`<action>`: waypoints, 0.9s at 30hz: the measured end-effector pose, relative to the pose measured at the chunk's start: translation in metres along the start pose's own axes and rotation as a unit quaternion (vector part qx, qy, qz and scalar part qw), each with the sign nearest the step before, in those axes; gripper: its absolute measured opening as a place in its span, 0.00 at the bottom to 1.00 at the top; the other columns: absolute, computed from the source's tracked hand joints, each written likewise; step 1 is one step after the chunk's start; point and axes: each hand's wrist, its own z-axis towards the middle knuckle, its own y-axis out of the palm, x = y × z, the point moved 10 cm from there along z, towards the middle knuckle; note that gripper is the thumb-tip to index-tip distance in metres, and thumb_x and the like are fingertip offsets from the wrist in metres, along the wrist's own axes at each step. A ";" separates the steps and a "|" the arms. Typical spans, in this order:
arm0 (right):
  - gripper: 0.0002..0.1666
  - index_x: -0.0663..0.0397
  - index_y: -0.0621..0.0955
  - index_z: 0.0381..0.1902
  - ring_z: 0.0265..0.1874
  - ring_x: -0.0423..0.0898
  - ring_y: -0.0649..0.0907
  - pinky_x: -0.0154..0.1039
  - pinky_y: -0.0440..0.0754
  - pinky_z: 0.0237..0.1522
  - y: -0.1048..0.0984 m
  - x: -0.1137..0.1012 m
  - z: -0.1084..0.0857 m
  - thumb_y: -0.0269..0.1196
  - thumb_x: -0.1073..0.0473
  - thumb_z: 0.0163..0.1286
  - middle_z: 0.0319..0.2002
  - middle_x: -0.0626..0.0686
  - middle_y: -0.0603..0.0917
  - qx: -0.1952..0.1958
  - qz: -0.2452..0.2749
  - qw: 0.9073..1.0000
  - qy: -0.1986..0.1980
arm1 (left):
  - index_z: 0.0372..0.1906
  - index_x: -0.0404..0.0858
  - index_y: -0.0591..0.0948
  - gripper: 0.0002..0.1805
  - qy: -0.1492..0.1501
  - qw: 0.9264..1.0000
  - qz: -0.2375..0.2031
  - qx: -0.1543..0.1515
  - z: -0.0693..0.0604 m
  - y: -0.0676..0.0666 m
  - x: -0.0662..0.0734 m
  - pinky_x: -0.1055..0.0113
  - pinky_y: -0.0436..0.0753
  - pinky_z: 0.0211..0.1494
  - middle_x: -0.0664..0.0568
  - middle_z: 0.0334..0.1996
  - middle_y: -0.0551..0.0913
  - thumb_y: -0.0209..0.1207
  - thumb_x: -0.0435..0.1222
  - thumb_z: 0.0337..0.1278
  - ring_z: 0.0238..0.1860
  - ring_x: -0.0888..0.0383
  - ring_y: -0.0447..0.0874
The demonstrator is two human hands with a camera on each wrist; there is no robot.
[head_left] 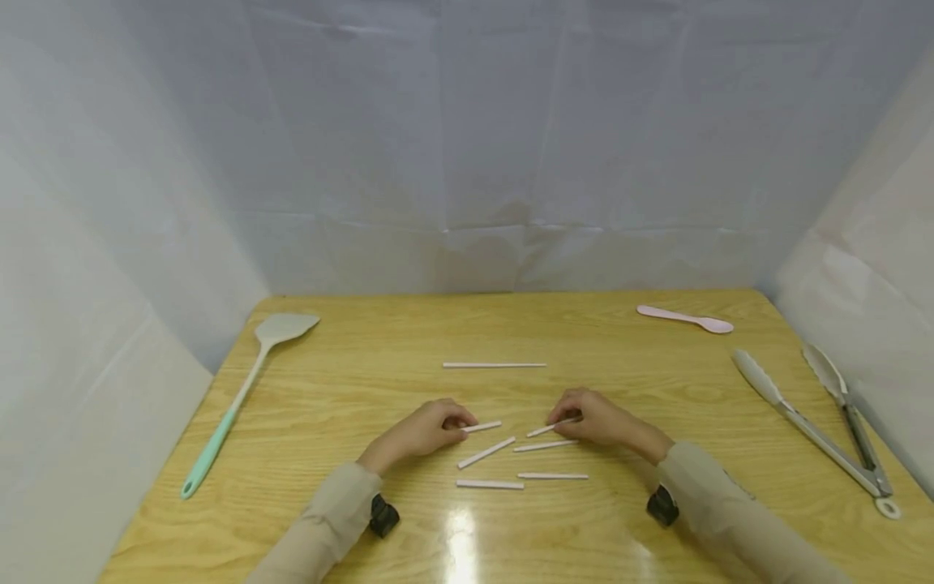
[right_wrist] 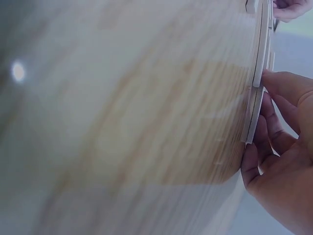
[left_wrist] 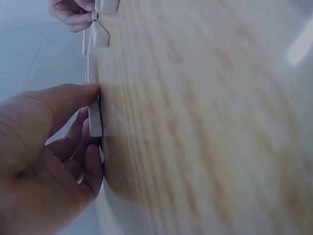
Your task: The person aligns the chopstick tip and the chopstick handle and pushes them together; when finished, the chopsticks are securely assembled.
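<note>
My left hand (head_left: 426, 428) pinches a short white chopstick piece (head_left: 483, 426) between thumb and fingers, close to the tabletop. In the left wrist view the thumb lies on this squared piece (left_wrist: 93, 120). Opposite, my right hand (head_left: 594, 416) pinches a thinner white chopstick piece (head_left: 540, 431), its far end partly covered by the fingers. The two held pieces point toward each other with a gap between. Just below them lie a slanted thick piece (head_left: 486, 453) and a thin piece (head_left: 543, 446). Nearer to me are another thick piece (head_left: 490, 484) and thin piece (head_left: 553, 476).
A longer, tapered white chopstick (head_left: 494, 365) lies beyond both hands on the wooden table (head_left: 365, 349). At the left is a spatula (head_left: 244, 389) with a green handle. A pink spoon (head_left: 684, 318) lies at the back right, with spread metal tongs (head_left: 824, 438) nearer me.
</note>
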 end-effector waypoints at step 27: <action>0.06 0.57 0.84 0.39 0.33 0.37 0.78 0.34 0.78 0.36 -0.013 -0.013 0.006 0.63 0.62 0.65 0.36 0.50 0.85 0.068 0.017 0.997 0.026 | 0.49 0.39 0.81 0.10 -0.025 0.998 -0.041 0.031 0.003 -0.008 0.007 0.65 0.78 0.46 0.52 0.43 0.83 0.54 0.35 0.66 0.41 0.59 0.78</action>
